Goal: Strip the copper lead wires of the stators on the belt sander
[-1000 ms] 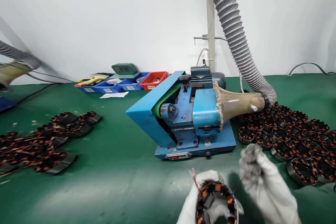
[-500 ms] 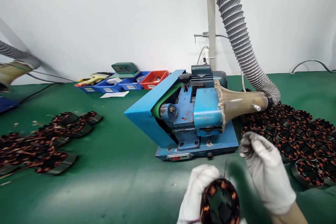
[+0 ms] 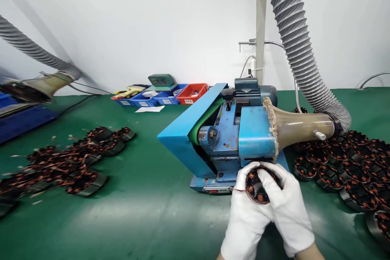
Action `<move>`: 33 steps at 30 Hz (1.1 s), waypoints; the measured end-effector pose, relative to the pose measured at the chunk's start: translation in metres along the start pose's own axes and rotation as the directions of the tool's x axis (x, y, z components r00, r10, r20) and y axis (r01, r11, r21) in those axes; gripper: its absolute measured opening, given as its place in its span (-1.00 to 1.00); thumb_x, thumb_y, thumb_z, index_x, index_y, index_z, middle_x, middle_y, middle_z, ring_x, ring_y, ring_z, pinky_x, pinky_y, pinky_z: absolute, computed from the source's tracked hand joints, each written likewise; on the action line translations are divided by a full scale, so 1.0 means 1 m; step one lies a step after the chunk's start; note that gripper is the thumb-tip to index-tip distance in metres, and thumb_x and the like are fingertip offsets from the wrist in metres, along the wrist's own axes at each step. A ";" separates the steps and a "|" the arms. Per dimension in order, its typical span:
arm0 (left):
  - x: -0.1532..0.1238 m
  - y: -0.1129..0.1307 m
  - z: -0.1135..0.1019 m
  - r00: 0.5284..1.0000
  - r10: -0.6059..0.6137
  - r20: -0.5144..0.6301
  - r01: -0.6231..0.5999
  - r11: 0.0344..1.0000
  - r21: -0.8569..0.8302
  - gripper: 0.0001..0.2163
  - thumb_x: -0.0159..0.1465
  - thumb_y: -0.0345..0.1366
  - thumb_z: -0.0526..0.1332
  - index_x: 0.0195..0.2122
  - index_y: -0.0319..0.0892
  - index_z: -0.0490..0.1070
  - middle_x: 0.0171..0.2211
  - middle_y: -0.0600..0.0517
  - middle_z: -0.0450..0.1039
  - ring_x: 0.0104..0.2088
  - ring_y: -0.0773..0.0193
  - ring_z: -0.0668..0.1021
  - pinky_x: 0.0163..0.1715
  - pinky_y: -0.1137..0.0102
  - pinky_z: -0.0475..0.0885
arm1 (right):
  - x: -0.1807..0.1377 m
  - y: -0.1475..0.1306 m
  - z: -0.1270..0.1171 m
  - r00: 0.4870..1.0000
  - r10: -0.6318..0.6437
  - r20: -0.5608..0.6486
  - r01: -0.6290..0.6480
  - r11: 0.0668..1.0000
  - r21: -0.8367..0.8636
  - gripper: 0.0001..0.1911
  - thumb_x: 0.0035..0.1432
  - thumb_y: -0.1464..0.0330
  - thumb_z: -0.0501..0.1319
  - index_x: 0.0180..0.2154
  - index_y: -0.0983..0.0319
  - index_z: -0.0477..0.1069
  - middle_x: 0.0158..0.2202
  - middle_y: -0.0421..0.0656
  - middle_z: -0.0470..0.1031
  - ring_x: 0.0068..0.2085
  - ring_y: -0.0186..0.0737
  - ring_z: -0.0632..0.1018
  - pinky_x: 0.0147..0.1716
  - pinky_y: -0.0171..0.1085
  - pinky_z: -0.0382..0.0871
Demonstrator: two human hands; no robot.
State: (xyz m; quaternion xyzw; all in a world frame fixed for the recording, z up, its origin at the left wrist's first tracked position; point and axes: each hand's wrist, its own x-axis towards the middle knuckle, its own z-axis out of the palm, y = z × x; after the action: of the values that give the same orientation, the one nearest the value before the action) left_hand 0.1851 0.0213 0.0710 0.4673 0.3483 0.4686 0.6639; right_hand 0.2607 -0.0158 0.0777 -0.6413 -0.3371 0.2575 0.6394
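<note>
Gloved in white, my left hand (image 3: 247, 219) grips a motor stator (image 3: 255, 195), a dark ring with copper windings, from its left and underside. My right hand (image 3: 291, 207) closes on the same stator from the right, its thumb laid over the ring's face. A thin lead wire (image 3: 238, 189) sticks out leftward from the stator. Both hands are at the front edge of a blue belt-driven machine (image 3: 257, 132), just below its blue cover. My fingers hide the stator's far side, and whether it touches the machine I cannot tell.
Several stators (image 3: 355, 170) stand in rows at right. A pile of stators with loose leads (image 3: 88, 183) lies at left. A grey hose (image 3: 300, 28) joins the machine's funnel (image 3: 301, 126). Blue bins (image 3: 166, 99) and a red bin (image 3: 191, 94) line the wall.
My right hand has come left and taken hold of the stator. My left hand has raised the stator toward the machine. The view has turned slightly left.
</note>
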 end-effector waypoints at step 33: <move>-0.035 0.014 -0.025 0.991 -0.044 0.130 0.015 0.976 0.218 -0.84 0.13 -0.29 0.29 -0.24 -0.03 0.51 -0.19 -0.03 0.53 -0.12 0.04 0.57 -0.08 0.20 0.48 | -0.052 -0.005 -0.017 0.997 0.076 0.008 -0.076 0.997 0.021 -0.79 0.07 0.25 0.27 -0.26 0.17 0.57 -0.17 -0.06 0.61 -0.13 -0.02 0.59 -0.13 -0.22 0.47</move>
State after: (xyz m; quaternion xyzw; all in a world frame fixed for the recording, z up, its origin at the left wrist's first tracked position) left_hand 0.1471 -0.0025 0.0765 0.5621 0.3589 0.3853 0.6378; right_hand 0.2404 -0.0666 0.0787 -0.6458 -0.3118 0.2875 0.6349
